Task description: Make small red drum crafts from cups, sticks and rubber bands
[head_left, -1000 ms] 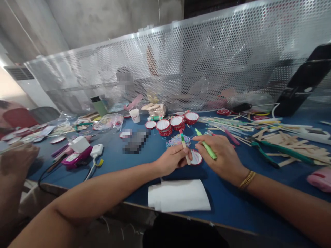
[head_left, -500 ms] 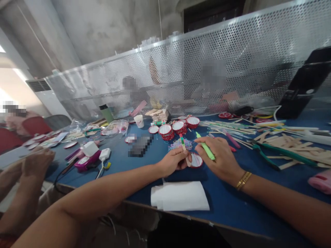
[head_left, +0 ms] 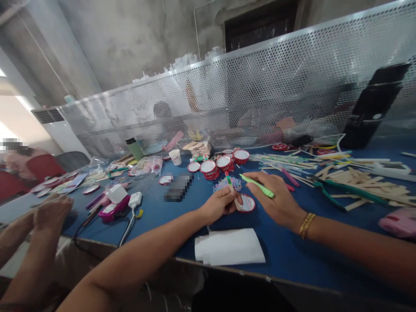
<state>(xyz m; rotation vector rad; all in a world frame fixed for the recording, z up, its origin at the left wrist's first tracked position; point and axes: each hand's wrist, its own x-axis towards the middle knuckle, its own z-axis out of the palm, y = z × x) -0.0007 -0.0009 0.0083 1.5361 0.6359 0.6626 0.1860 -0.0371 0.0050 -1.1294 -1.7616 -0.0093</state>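
The left hand [head_left: 218, 205] has its fingers closed on a painted stick [head_left: 229, 182], whose lower end rests against the small red-rimmed disc [head_left: 247, 203]; the disc lies flat on the blue counter [head_left: 292, 255], between the two hands. The right hand [head_left: 279, 200] lies just beside the disc with its fingers curled round a green pen [head_left: 258, 186], which rests across them rather than being pinched firmly.

The likeliest trouble seems to be the stick sliding off the disc; it is held high on its shaft and only its end meets the disc, so a small twist of the left wrist could shift it or tip the disc up by its rim. The pen looks loosely held; it could roll out of the fingers, or its tip could mark the stick or the left hand, since it points that way. The heap of coloured rubber bands [head_left: 224, 185] sits just behind the stick and could snag it if the hand moves forward. The white folded paper [head_left: 229, 252] lies near the counter's front edge, where a forearm could nudge it off.

Compared with half a second ago, the pen has swung down; its tip then pointed up and away, and now it lies flatter, aimed left. The left hand, stick and disc keep their places; the view has tilted up slightly.
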